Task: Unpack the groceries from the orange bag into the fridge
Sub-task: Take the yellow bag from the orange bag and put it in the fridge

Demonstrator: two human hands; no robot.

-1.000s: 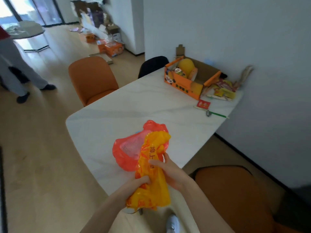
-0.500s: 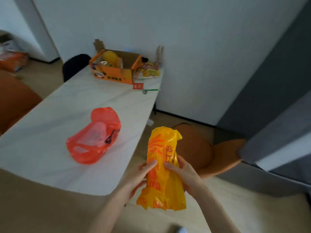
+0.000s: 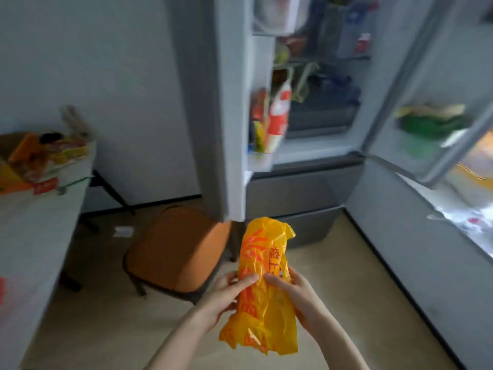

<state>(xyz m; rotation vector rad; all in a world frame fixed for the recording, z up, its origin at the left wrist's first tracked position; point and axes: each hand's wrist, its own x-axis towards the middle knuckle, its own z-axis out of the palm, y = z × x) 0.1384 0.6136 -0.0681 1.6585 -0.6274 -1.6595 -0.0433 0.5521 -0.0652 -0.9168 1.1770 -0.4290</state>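
Note:
A long yellow plastic-wrapped package (image 3: 262, 287) with red print is upright in front of me, gripped at its middle by both hands. My left hand (image 3: 226, 297) holds its left side and my right hand (image 3: 296, 295) its right side. Ahead stands the fridge (image 3: 314, 108) with both upper doors swung open. Its shelves and its left door rack hold several packets and bottles. At the far left edge a sliver of the red-orange bag (image 3: 1, 292) shows on the table.
The white table (image 3: 34, 236) runs along the left, carrying an orange cardboard box (image 3: 16, 161) and snack packets. An orange chair (image 3: 176, 249) stands between the table and the fridge. The open right fridge door (image 3: 440, 124) juts out at upper right.
My view has swung right from the table to the open fridge. Both hands have carried the yellow package away from the red-orange bag, which stays on the table.

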